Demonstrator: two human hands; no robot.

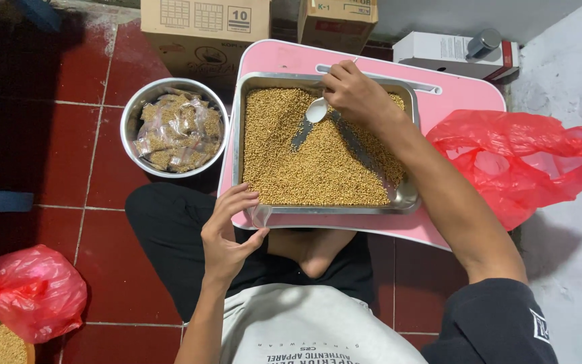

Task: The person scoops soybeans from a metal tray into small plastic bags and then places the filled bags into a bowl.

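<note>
Left hand (227,232) at tray (318,210) edge, pinching pouch (259,216)

table (466,94) pink | tray (238,135) silver | seeds (304,168) golden-brown | spoon (316,110) white | bags (520,158) red | floor (48,155) dark red tile | cartons (203,27) brown

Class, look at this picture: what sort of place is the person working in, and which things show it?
Probably a home or small storeroom floor used for packing. The person sits on red tiles at a low pink table, with cardboard boxes behind and a bowl of filled packets.
</note>
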